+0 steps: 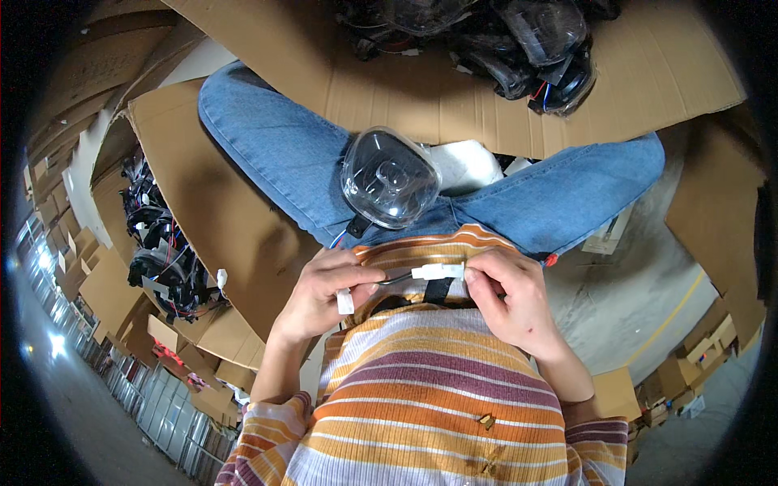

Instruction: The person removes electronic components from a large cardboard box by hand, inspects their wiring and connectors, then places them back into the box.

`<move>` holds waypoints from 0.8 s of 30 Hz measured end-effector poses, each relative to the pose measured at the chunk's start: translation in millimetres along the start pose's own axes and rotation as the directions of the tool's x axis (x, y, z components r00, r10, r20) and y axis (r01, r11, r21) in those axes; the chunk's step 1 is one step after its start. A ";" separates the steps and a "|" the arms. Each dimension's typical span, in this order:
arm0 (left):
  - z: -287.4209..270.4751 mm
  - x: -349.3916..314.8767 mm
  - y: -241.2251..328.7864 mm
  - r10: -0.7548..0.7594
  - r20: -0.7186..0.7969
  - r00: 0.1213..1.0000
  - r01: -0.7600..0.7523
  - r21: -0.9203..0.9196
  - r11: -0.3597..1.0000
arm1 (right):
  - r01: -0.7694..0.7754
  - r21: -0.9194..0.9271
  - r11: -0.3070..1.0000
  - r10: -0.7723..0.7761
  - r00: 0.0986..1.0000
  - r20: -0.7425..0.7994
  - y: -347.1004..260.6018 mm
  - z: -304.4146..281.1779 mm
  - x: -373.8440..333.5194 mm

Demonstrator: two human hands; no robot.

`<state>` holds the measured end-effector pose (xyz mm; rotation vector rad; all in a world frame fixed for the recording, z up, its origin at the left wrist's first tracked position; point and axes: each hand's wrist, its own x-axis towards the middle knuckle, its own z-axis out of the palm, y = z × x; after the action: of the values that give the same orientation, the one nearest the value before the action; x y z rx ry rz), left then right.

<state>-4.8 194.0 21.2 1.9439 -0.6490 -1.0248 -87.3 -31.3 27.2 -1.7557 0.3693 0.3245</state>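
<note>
Connector [438, 271], white, pinched at its end by your right hand [509, 293]; your left hand [327, 290] grips the dark cable [397, 279]. Clear-domed lamp [391, 180] rests on your jeans [279, 150].

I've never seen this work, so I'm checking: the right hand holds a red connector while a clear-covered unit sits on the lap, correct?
Not quite: the head view shows a white connector in the right hand, not red. The rest stands.
</note>
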 end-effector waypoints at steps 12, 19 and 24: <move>-29.0 -22.9 27.9 -0.044 -0.479 0.877 -0.093 -0.260 0.961 | -0.040 0.163 0.986 0.042 0.999 -0.006 5.9 -28.9 -4.0; -132.4 -187.9 92.7 0.033 -0.864 0.503 0.090 0.090 0.992 | -0.017 0.097 0.995 0.013 0.999 0.036 20.9 -27.9 -7.4; -159.1 -234.6 118.8 -0.410 -0.864 0.292 0.820 0.005 0.572 | 0.084 0.072 0.994 -0.094 0.985 0.146 12.8 -13.6 -3.1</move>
<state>-3.7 371.9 271.9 2.8963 0.5881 -0.2314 -95.2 -47.0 20.0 -1.6666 0.1911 0.3733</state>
